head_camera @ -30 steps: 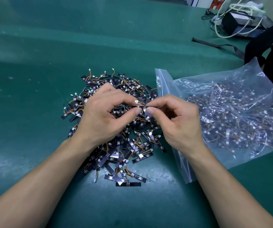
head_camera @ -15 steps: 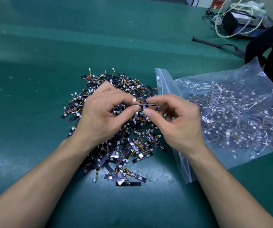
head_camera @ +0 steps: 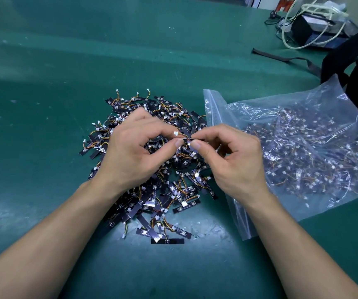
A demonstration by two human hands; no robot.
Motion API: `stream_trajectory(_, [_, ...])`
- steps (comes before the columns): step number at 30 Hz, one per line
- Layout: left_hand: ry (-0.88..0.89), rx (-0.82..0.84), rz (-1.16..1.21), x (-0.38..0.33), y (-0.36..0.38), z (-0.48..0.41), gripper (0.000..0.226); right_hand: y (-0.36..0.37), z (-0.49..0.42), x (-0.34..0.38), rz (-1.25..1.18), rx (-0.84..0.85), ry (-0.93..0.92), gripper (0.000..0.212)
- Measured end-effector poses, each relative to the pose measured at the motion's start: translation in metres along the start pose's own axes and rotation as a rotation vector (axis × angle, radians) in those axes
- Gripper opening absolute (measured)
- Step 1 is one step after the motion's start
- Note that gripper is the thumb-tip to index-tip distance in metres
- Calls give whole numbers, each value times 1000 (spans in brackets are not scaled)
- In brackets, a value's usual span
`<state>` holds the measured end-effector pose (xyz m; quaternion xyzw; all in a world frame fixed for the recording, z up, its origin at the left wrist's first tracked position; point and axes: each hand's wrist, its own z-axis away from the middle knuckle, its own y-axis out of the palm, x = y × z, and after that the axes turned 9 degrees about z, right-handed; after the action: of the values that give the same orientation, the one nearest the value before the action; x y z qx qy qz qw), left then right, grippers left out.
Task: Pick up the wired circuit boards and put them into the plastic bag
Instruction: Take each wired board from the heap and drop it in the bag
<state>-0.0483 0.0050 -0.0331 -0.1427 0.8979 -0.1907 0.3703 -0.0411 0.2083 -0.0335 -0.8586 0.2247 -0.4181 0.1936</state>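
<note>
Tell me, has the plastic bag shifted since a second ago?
No. The plastic bag has stayed put; its zip edge still borders the right side of the pile of wired circuit boards on the green table.

No writing can be read anywhere. The plastic bag bears faint white marks near its zip edge, too small to make out.

Circuit board pile on table; plastic bag right, touching pile, boards inside; hands above pile.
</note>
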Motion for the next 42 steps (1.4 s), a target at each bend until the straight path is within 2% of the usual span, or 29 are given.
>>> stream_trajectory(3, [6,-10,-5,1,0,0,9,0,1,1,-11,10,22,17])
stream_trajectory(8, [4,3,0,0,1,0,7,0,1,-1,6,15,5,5])
stream_trajectory(18, [-2,34,35,0,0,1,3,-1,0,0,30,6,-7,5])
stream_trajectory(23, [11,15,8,1,1,1,3,-2,1,3,-2,2,24,17])
stream_trajectory(30, [10,10,11,0,1,0,4,-1,0,2,14,10,31,4])
stream_trajectory(42, [-15,31,1,-1,1,0,4,-2,1,2,2,19,32,5])
